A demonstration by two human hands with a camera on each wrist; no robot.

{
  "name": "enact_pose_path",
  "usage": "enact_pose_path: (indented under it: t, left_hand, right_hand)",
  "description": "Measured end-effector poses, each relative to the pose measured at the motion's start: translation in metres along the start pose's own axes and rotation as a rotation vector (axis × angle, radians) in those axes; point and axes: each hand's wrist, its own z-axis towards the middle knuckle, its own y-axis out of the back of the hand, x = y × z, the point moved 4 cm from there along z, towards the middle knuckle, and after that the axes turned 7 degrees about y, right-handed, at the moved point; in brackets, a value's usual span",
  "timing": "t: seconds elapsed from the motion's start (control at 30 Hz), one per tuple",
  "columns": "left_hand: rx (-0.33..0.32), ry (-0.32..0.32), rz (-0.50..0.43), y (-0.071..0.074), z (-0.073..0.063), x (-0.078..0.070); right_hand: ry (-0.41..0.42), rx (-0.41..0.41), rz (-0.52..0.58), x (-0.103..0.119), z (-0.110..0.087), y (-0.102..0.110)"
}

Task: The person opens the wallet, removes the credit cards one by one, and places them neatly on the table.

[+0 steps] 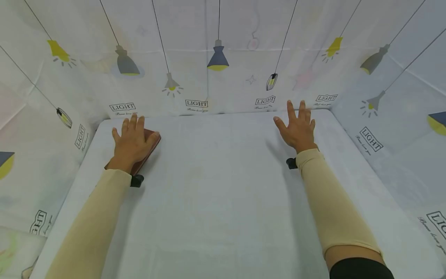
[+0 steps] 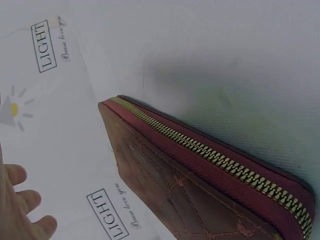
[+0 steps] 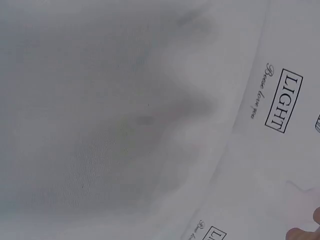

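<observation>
The left grip [image 1: 130,141] — fingers apart, clamped on nothing — overlies the zippered wallet [image 2: 200,175], whose long axis slants away rightward; the right grip [image 1: 296,130], spread, is farther.

the wallet [image 2: 165,185] looks like stitched leather; its zip [image 2: 210,154], shiny metal; the tabletop [image 1: 216,186], matt.

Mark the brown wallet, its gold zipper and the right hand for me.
Brown wallet [image 2: 172,189]: left wrist view, on its stitched flat face.
Gold zipper [image 2: 213,157]: left wrist view, midway along its teeth.
Right hand [image 1: 297,130]: head view, on the back of the hand.
</observation>
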Motion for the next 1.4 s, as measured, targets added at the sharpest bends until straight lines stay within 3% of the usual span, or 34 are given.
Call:
enact_pose_path:
  t: [0.23, 0.67, 0.97, 1.4]
  left_hand:
    - [0.058, 0.03, 0.007, -0.003, 0.0, 0.0]
    - [0.215, 0.154, -0.012, -0.022, -0.003, 0.033]
    - [0.286, 0.193, -0.015, -0.032, -0.014, 0.043]
    - [0.291, 0.223, 0.007, -0.04, -0.013, 0.054]
  right_hand:
    - [0.023, 0.007, 0.048, 0.011, 0.001, -0.007]
    - [0.11, 0.049, 0.147, 0.043, -0.002, -0.017]
    - [0.152, 0.086, 0.166, 0.059, -0.005, -0.026]
    - [0.164, 0.099, 0.158, 0.07, -0.006, -0.035]
